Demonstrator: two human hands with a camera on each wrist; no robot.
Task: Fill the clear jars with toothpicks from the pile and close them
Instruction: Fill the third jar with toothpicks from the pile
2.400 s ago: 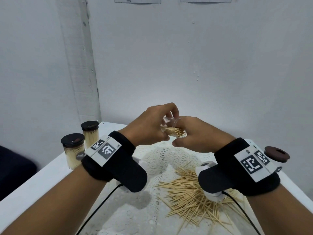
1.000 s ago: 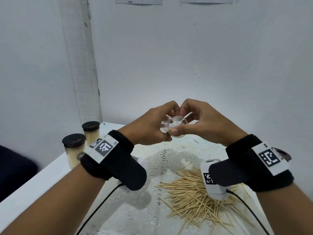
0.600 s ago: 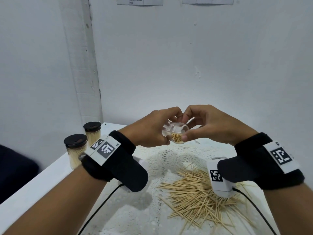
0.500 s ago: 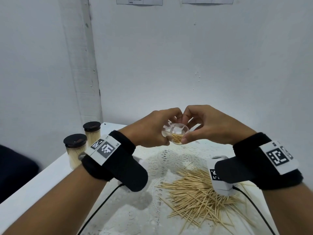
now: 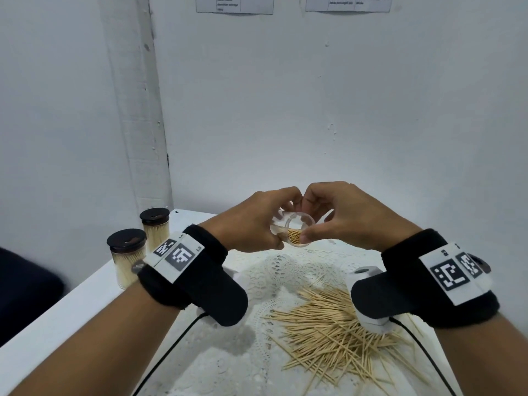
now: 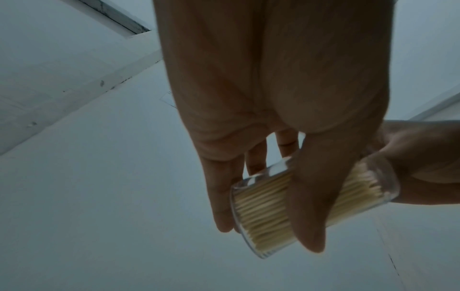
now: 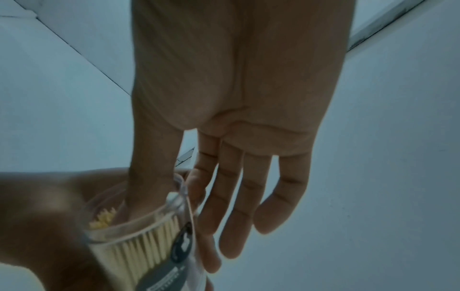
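The clear jar (image 5: 294,232) is held in the air above the lace mat (image 5: 288,270), tipped on its side with its open mouth toward the person, and a partial bundle of toothpicks (image 5: 293,237) lies along its lower wall. The left hand (image 5: 251,227) grips the body of the jar, thumb across the near side and fingers behind it, as the left wrist view confirms. The right hand (image 5: 340,221) meets it at the mouth end — its thumb presses the rim while the other fingers lie loosely extended, so it steadies the jar and closes round nothing. Below and nearer than the grip, the loose pile (image 5: 340,330) spreads across the mat; well to the left of the grip stand two capped jars (image 5: 128,258), both full. No lid is on the held jar. Judgement: with the mouth tilted and the contents only part-filling the bore, the sticks can slide forward and spill if the tilt increases or the thumb lifts off the rim. The smooth wall may also rotate in the left grip — a slack hold would drop the jar onto the pile.
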